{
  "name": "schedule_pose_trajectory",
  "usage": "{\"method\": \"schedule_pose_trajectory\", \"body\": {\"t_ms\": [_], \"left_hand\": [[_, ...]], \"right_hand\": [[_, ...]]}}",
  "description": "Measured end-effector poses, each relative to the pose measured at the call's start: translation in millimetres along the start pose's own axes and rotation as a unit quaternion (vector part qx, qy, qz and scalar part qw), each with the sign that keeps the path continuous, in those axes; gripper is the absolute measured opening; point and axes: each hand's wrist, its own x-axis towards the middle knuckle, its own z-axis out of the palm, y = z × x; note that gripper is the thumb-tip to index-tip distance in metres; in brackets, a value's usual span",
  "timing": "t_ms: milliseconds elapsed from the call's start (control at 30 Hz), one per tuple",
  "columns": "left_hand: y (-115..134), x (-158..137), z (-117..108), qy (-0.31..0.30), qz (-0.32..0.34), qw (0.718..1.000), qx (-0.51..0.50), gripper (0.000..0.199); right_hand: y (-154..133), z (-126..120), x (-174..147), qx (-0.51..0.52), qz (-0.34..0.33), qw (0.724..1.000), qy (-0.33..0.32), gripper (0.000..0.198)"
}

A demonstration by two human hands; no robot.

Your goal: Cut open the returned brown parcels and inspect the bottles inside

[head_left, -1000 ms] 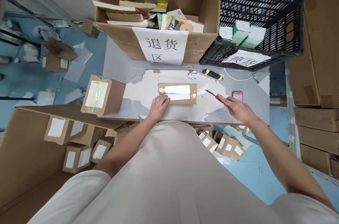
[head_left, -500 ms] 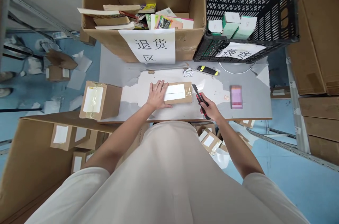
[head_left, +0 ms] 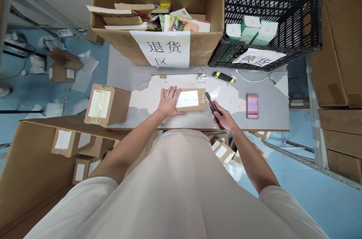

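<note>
My left hand (head_left: 169, 102) lies flat with fingers spread on the left end of a small cardboard box (head_left: 195, 108). The box carries a white label, and clear tape covers its right end. A black and red utility knife (head_left: 214, 109) is gripped in my right hand (head_left: 224, 117), just right of the box. Its dark tip points up and left, close to the taped end; whether it touches the cardboard I cannot tell. Behind the box lies a second utility knife (head_left: 223, 77), black and yellow, beside a crumpled white scrap (head_left: 201, 78).
A large carton (head_left: 202, 48) of books and a black plastic crate (head_left: 299, 48) with green-white boxes stand at the back. A taped box (head_left: 120, 107) sits at the table's left, a pink-screened phone (head_left: 252, 106) at the right. An open carton (head_left: 34, 167) with parcels is at lower left.
The view has shifted slightly. My left hand stays on the box, and my right hand keeps the knife by its taped end with hardly any movement.
</note>
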Motion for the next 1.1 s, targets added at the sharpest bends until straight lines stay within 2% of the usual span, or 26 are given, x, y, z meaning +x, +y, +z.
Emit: {"method": "schedule_pose_trajectory", "body": {"t_ms": [133,333,633,767,967,1100], "left_hand": [[0.0,3.8,-1.4,0.006,-0.004,1.000,-0.010,0.115],[0.1,7.6,-2.7,0.010,-0.011,1.000,-0.015,0.112],[-0.7,4.8,0.7,0.021,-0.006,1.000,-0.017,0.109],[-0.2,6.2,0.7,0.024,-0.009,1.000,-0.019,0.108],[-2.5,5.7,1.9,0.027,-0.006,0.999,-0.019,0.109],[-2.6,3.7,2.8,0.021,-0.002,1.000,-0.019,0.112]], "right_hand": [[-7.9,-10.8,4.4,-0.056,-0.003,0.998,-0.010,0.067],[-15.3,-24.8,3.0,-0.098,0.022,0.992,-0.078,0.062],[-15.1,-17.1,-9.0,-0.054,0.062,0.992,-0.091,0.066],[-9.6,-6.2,-13.4,-0.041,0.056,0.994,-0.086,0.067],[20.8,7.6,-46.3,-0.008,0.050,0.997,-0.050,0.073],[35.8,17.6,-63.9,0.037,0.015,0.997,0.066,0.075]]}}
